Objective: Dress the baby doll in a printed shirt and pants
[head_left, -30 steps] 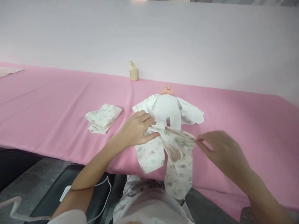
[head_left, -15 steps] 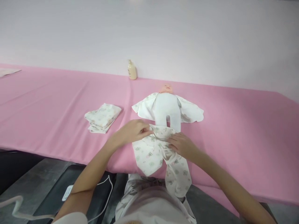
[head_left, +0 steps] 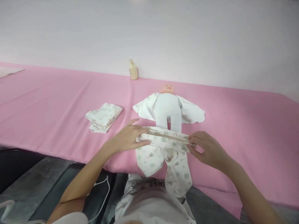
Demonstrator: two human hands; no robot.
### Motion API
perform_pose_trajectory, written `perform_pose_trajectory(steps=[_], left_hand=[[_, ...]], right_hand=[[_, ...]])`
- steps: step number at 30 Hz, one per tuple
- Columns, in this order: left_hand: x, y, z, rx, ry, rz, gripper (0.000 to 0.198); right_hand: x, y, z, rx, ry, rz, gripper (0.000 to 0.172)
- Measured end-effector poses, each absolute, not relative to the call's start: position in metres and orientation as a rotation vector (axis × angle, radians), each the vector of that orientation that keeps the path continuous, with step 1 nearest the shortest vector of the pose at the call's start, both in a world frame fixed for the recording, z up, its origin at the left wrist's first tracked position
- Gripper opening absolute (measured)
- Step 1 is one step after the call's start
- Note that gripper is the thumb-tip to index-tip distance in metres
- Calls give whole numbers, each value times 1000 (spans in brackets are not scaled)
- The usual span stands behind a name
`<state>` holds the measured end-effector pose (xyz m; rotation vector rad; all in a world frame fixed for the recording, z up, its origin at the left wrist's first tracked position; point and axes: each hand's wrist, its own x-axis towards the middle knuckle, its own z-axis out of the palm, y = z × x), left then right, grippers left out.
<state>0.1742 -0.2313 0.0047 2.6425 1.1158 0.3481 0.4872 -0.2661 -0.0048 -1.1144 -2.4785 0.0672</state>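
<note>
A pair of white baby pants (head_left: 151,160) with a small printed pattern lies at the table's front edge, one leg hanging over it. My left hand (head_left: 127,137) grips the left end of the waistband, thumb below and fingers at the edge. At the right end, my right hand (head_left: 206,149) pinches the waistband, which is stretched wide with a narrow gap along its opening. Just beyond lies a baby doll (head_left: 168,107) in a pale body, its legs pointing toward me and its feet hidden by the waistband. A printed top (head_left: 191,112) spreads out on both sides of the doll.
Left of the doll sits a folded printed cloth (head_left: 104,116). A cream pump bottle (head_left: 133,71) stands by the wall. The pink-covered table (head_left: 58,105) spans the view. Below its front edge, a black chair (head_left: 63,183) and a white cable (head_left: 106,199) show.
My right hand has moved right, and the waistband is now pulled wide between both hands, where it was bunched before. My left hand has shifted slightly left and down.
</note>
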Motion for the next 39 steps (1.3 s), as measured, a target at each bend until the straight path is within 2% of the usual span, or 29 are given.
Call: perform_pose_trajectory(steps=[3,6,9,12,15,17,22,25,28,31,33,35,37,39], left_hand=[[174,-236,11,2569,1030,470,29],[174,-241,15,2537,970,772,23],[170,-249,23,2425,756,991,33],[167,-258,32,2335,495,957,46],[167,-266,38,2438,460,891,44],[167,-268,40,2599,582,936,34],[166,-266,39,2812,924,1131,12],[167,-263,35,2714,1084,1229,6],[176,-264,26,2401,1191,1410,7],[201,-273,13,1966,1249,1527,17],[225,-285,3,1710,1163,1501,26],[250,-300,-6,1550,1024,1457,25],[269,-316,-12,1469,873,1381,24],[277,-330,-14,1496,702,1298,34]], right_hand=[[492,-274,7,-1115,-2407,37,18],[494,-283,18,-1157,-2251,103,15],[497,-292,25,-1118,-2012,382,7],[503,-298,30,-888,-1862,789,14],[506,-302,36,-792,-1930,928,22],[505,-306,40,-913,-2046,768,20],[499,-314,46,-1099,-2189,-163,22],[498,-317,45,-1109,-2151,-422,21],[494,-317,37,-1123,-2031,-434,21],[475,-316,22,-1111,-1741,-360,24],[451,-319,12,-1131,-1525,-273,26],[425,-327,4,-1133,-1421,-147,25],[402,-337,0,-1110,-1472,-20,21],[391,-345,-1,-1095,-1551,48,18]])
